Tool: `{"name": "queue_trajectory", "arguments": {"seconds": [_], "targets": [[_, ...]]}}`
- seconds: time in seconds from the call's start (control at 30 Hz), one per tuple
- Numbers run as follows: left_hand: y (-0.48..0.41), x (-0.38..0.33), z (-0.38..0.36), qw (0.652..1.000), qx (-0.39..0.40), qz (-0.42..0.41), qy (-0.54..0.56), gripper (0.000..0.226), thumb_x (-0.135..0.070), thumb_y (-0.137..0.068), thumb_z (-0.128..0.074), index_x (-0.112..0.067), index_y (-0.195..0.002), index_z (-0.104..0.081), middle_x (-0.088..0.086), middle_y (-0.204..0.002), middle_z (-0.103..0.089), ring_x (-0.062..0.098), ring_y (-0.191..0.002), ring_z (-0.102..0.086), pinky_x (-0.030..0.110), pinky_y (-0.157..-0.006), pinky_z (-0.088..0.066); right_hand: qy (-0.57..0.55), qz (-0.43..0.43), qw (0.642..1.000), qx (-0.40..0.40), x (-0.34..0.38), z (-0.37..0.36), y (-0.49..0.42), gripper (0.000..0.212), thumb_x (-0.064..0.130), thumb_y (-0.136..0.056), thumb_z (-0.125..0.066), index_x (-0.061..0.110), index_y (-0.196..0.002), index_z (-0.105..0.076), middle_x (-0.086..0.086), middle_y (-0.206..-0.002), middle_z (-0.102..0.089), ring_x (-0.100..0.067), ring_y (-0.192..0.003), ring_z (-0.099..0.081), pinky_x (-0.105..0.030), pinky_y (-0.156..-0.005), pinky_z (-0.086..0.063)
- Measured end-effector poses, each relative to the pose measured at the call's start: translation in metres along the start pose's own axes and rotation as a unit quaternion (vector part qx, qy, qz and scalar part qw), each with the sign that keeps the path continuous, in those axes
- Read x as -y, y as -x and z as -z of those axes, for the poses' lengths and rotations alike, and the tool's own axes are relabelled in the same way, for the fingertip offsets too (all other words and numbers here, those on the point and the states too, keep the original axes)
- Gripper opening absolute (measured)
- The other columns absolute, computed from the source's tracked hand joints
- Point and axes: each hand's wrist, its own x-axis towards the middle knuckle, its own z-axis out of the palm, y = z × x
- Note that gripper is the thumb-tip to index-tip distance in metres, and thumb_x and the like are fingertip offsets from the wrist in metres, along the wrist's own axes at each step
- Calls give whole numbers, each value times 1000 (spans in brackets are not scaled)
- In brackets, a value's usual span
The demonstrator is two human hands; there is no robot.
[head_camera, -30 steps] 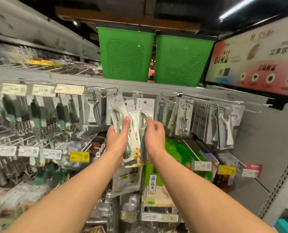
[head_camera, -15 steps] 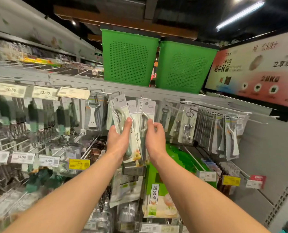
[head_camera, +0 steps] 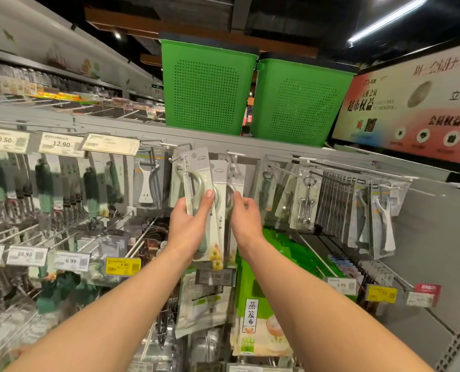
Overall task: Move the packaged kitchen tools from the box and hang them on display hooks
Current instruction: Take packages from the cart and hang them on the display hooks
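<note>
A packaged pair of pale green kitchen scissors (head_camera: 195,167) is held up against the top row of display hooks (head_camera: 174,159). My left hand (head_camera: 190,226) grips it round the middle, thumb across the front, and the card leans to the left. Right beside it hang more scissor packs (head_camera: 219,181) of the same kind. My right hand (head_camera: 246,218) is raised at the right side of those packs with its fingers curled at the edge of one pack (head_camera: 237,181). No box shows in the head view.
Two green perforated baskets (head_camera: 207,87) stand on the shelf top above the hooks. Packaged peelers (head_camera: 147,181), corkscrews (head_camera: 305,202) and other tools hang left and right. Price tags (head_camera: 61,143) line the rails. Lower hooks carry green steamer-cloth packs (head_camera: 253,318).
The view has tilted upward a little. Both hands stay at the scissor packs, and the pack in my left hand has been raised slightly toward the hook.
</note>
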Motion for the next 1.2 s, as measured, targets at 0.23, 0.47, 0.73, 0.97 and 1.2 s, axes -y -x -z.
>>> {"name": "queue_trajectory", "arguments": {"seconds": [0.23,0.47,0.73,0.97,1.2], "targets": [[-9,12,-4,1000,1,1,-9,105,-95,-64,-66,-24,-142,-55,-1,-138,-65,19,-129,-61,48,-110,-49,27,-30,999,16,1,4,-13,41,57,-104,-47,23,-123,-58,7,-110,-61,-17,-108,-58,-38,-101,-46],[0,3,-13,999,34,-5,-2,78,-79,-80,-69,-20,-130,-62,-4,-127,-71,9,-122,-64,41,-109,-50,0,170,985,-22,11,13,10,44,56,-104,-49,19,-81,-57,16,-67,-54,-5,-67,-51,-31,-69,-44],[-7,13,-12,999,46,-7,-8,73,-83,-75,-67,-23,-116,-65,0,-115,-73,15,-113,-67,46,-104,-52,-58,149,987,-25,13,7,4,40,39,-109,-50,20,-74,-48,15,-61,-42,-5,-59,-38,-29,-66,-37],[-15,20,-5,998,48,-25,-30,104,-90,-69,-66,-11,-136,-55,6,-141,-61,20,-135,-54,48,-116,-42,-59,118,991,-9,10,8,-9,36,39,-107,-53,11,-86,-61,5,-72,-53,-10,-68,-49,-33,-75,-43],[-20,19,0,989,97,-78,-80,54,-59,-85,-78,-21,-123,-67,-9,-118,-74,7,-115,-67,32,-103,-51,-34,78,996,-23,4,12,-22,45,50,-102,-58,28,-141,-51,10,-80,-58,-6,-76,-59,-38,-91,-51]]}}
